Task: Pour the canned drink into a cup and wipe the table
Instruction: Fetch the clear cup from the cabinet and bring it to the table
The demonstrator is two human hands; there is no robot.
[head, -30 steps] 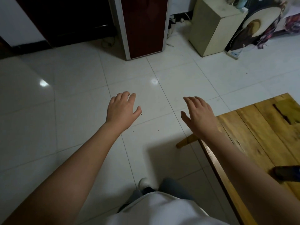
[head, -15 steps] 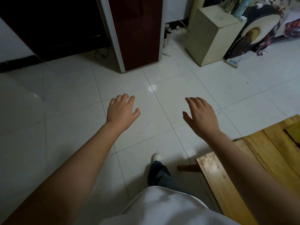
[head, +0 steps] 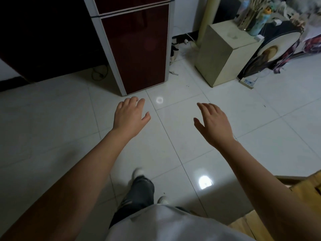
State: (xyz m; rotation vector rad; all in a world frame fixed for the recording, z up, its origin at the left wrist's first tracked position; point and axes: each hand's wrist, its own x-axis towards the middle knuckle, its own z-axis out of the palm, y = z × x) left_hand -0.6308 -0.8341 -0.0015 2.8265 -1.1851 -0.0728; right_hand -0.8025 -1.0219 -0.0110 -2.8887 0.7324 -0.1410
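Walking across white tiles, left hand (head: 129,117) and right hand (head: 214,123) both reaching forward, fingers spread loose, gripping nothing, probably readying to open something. Heading toward dark red fridge (head: 137,47) just beyond left hand's fingertips, likely fetching the canned drink from inside. Can and cup not showing anywhere. Wooden table (head: 311,185) peeking in behind right forearm, corner only. Beige box (head: 220,53) standing beyond right hand, well apart. Pouring and wiping not yet starting.
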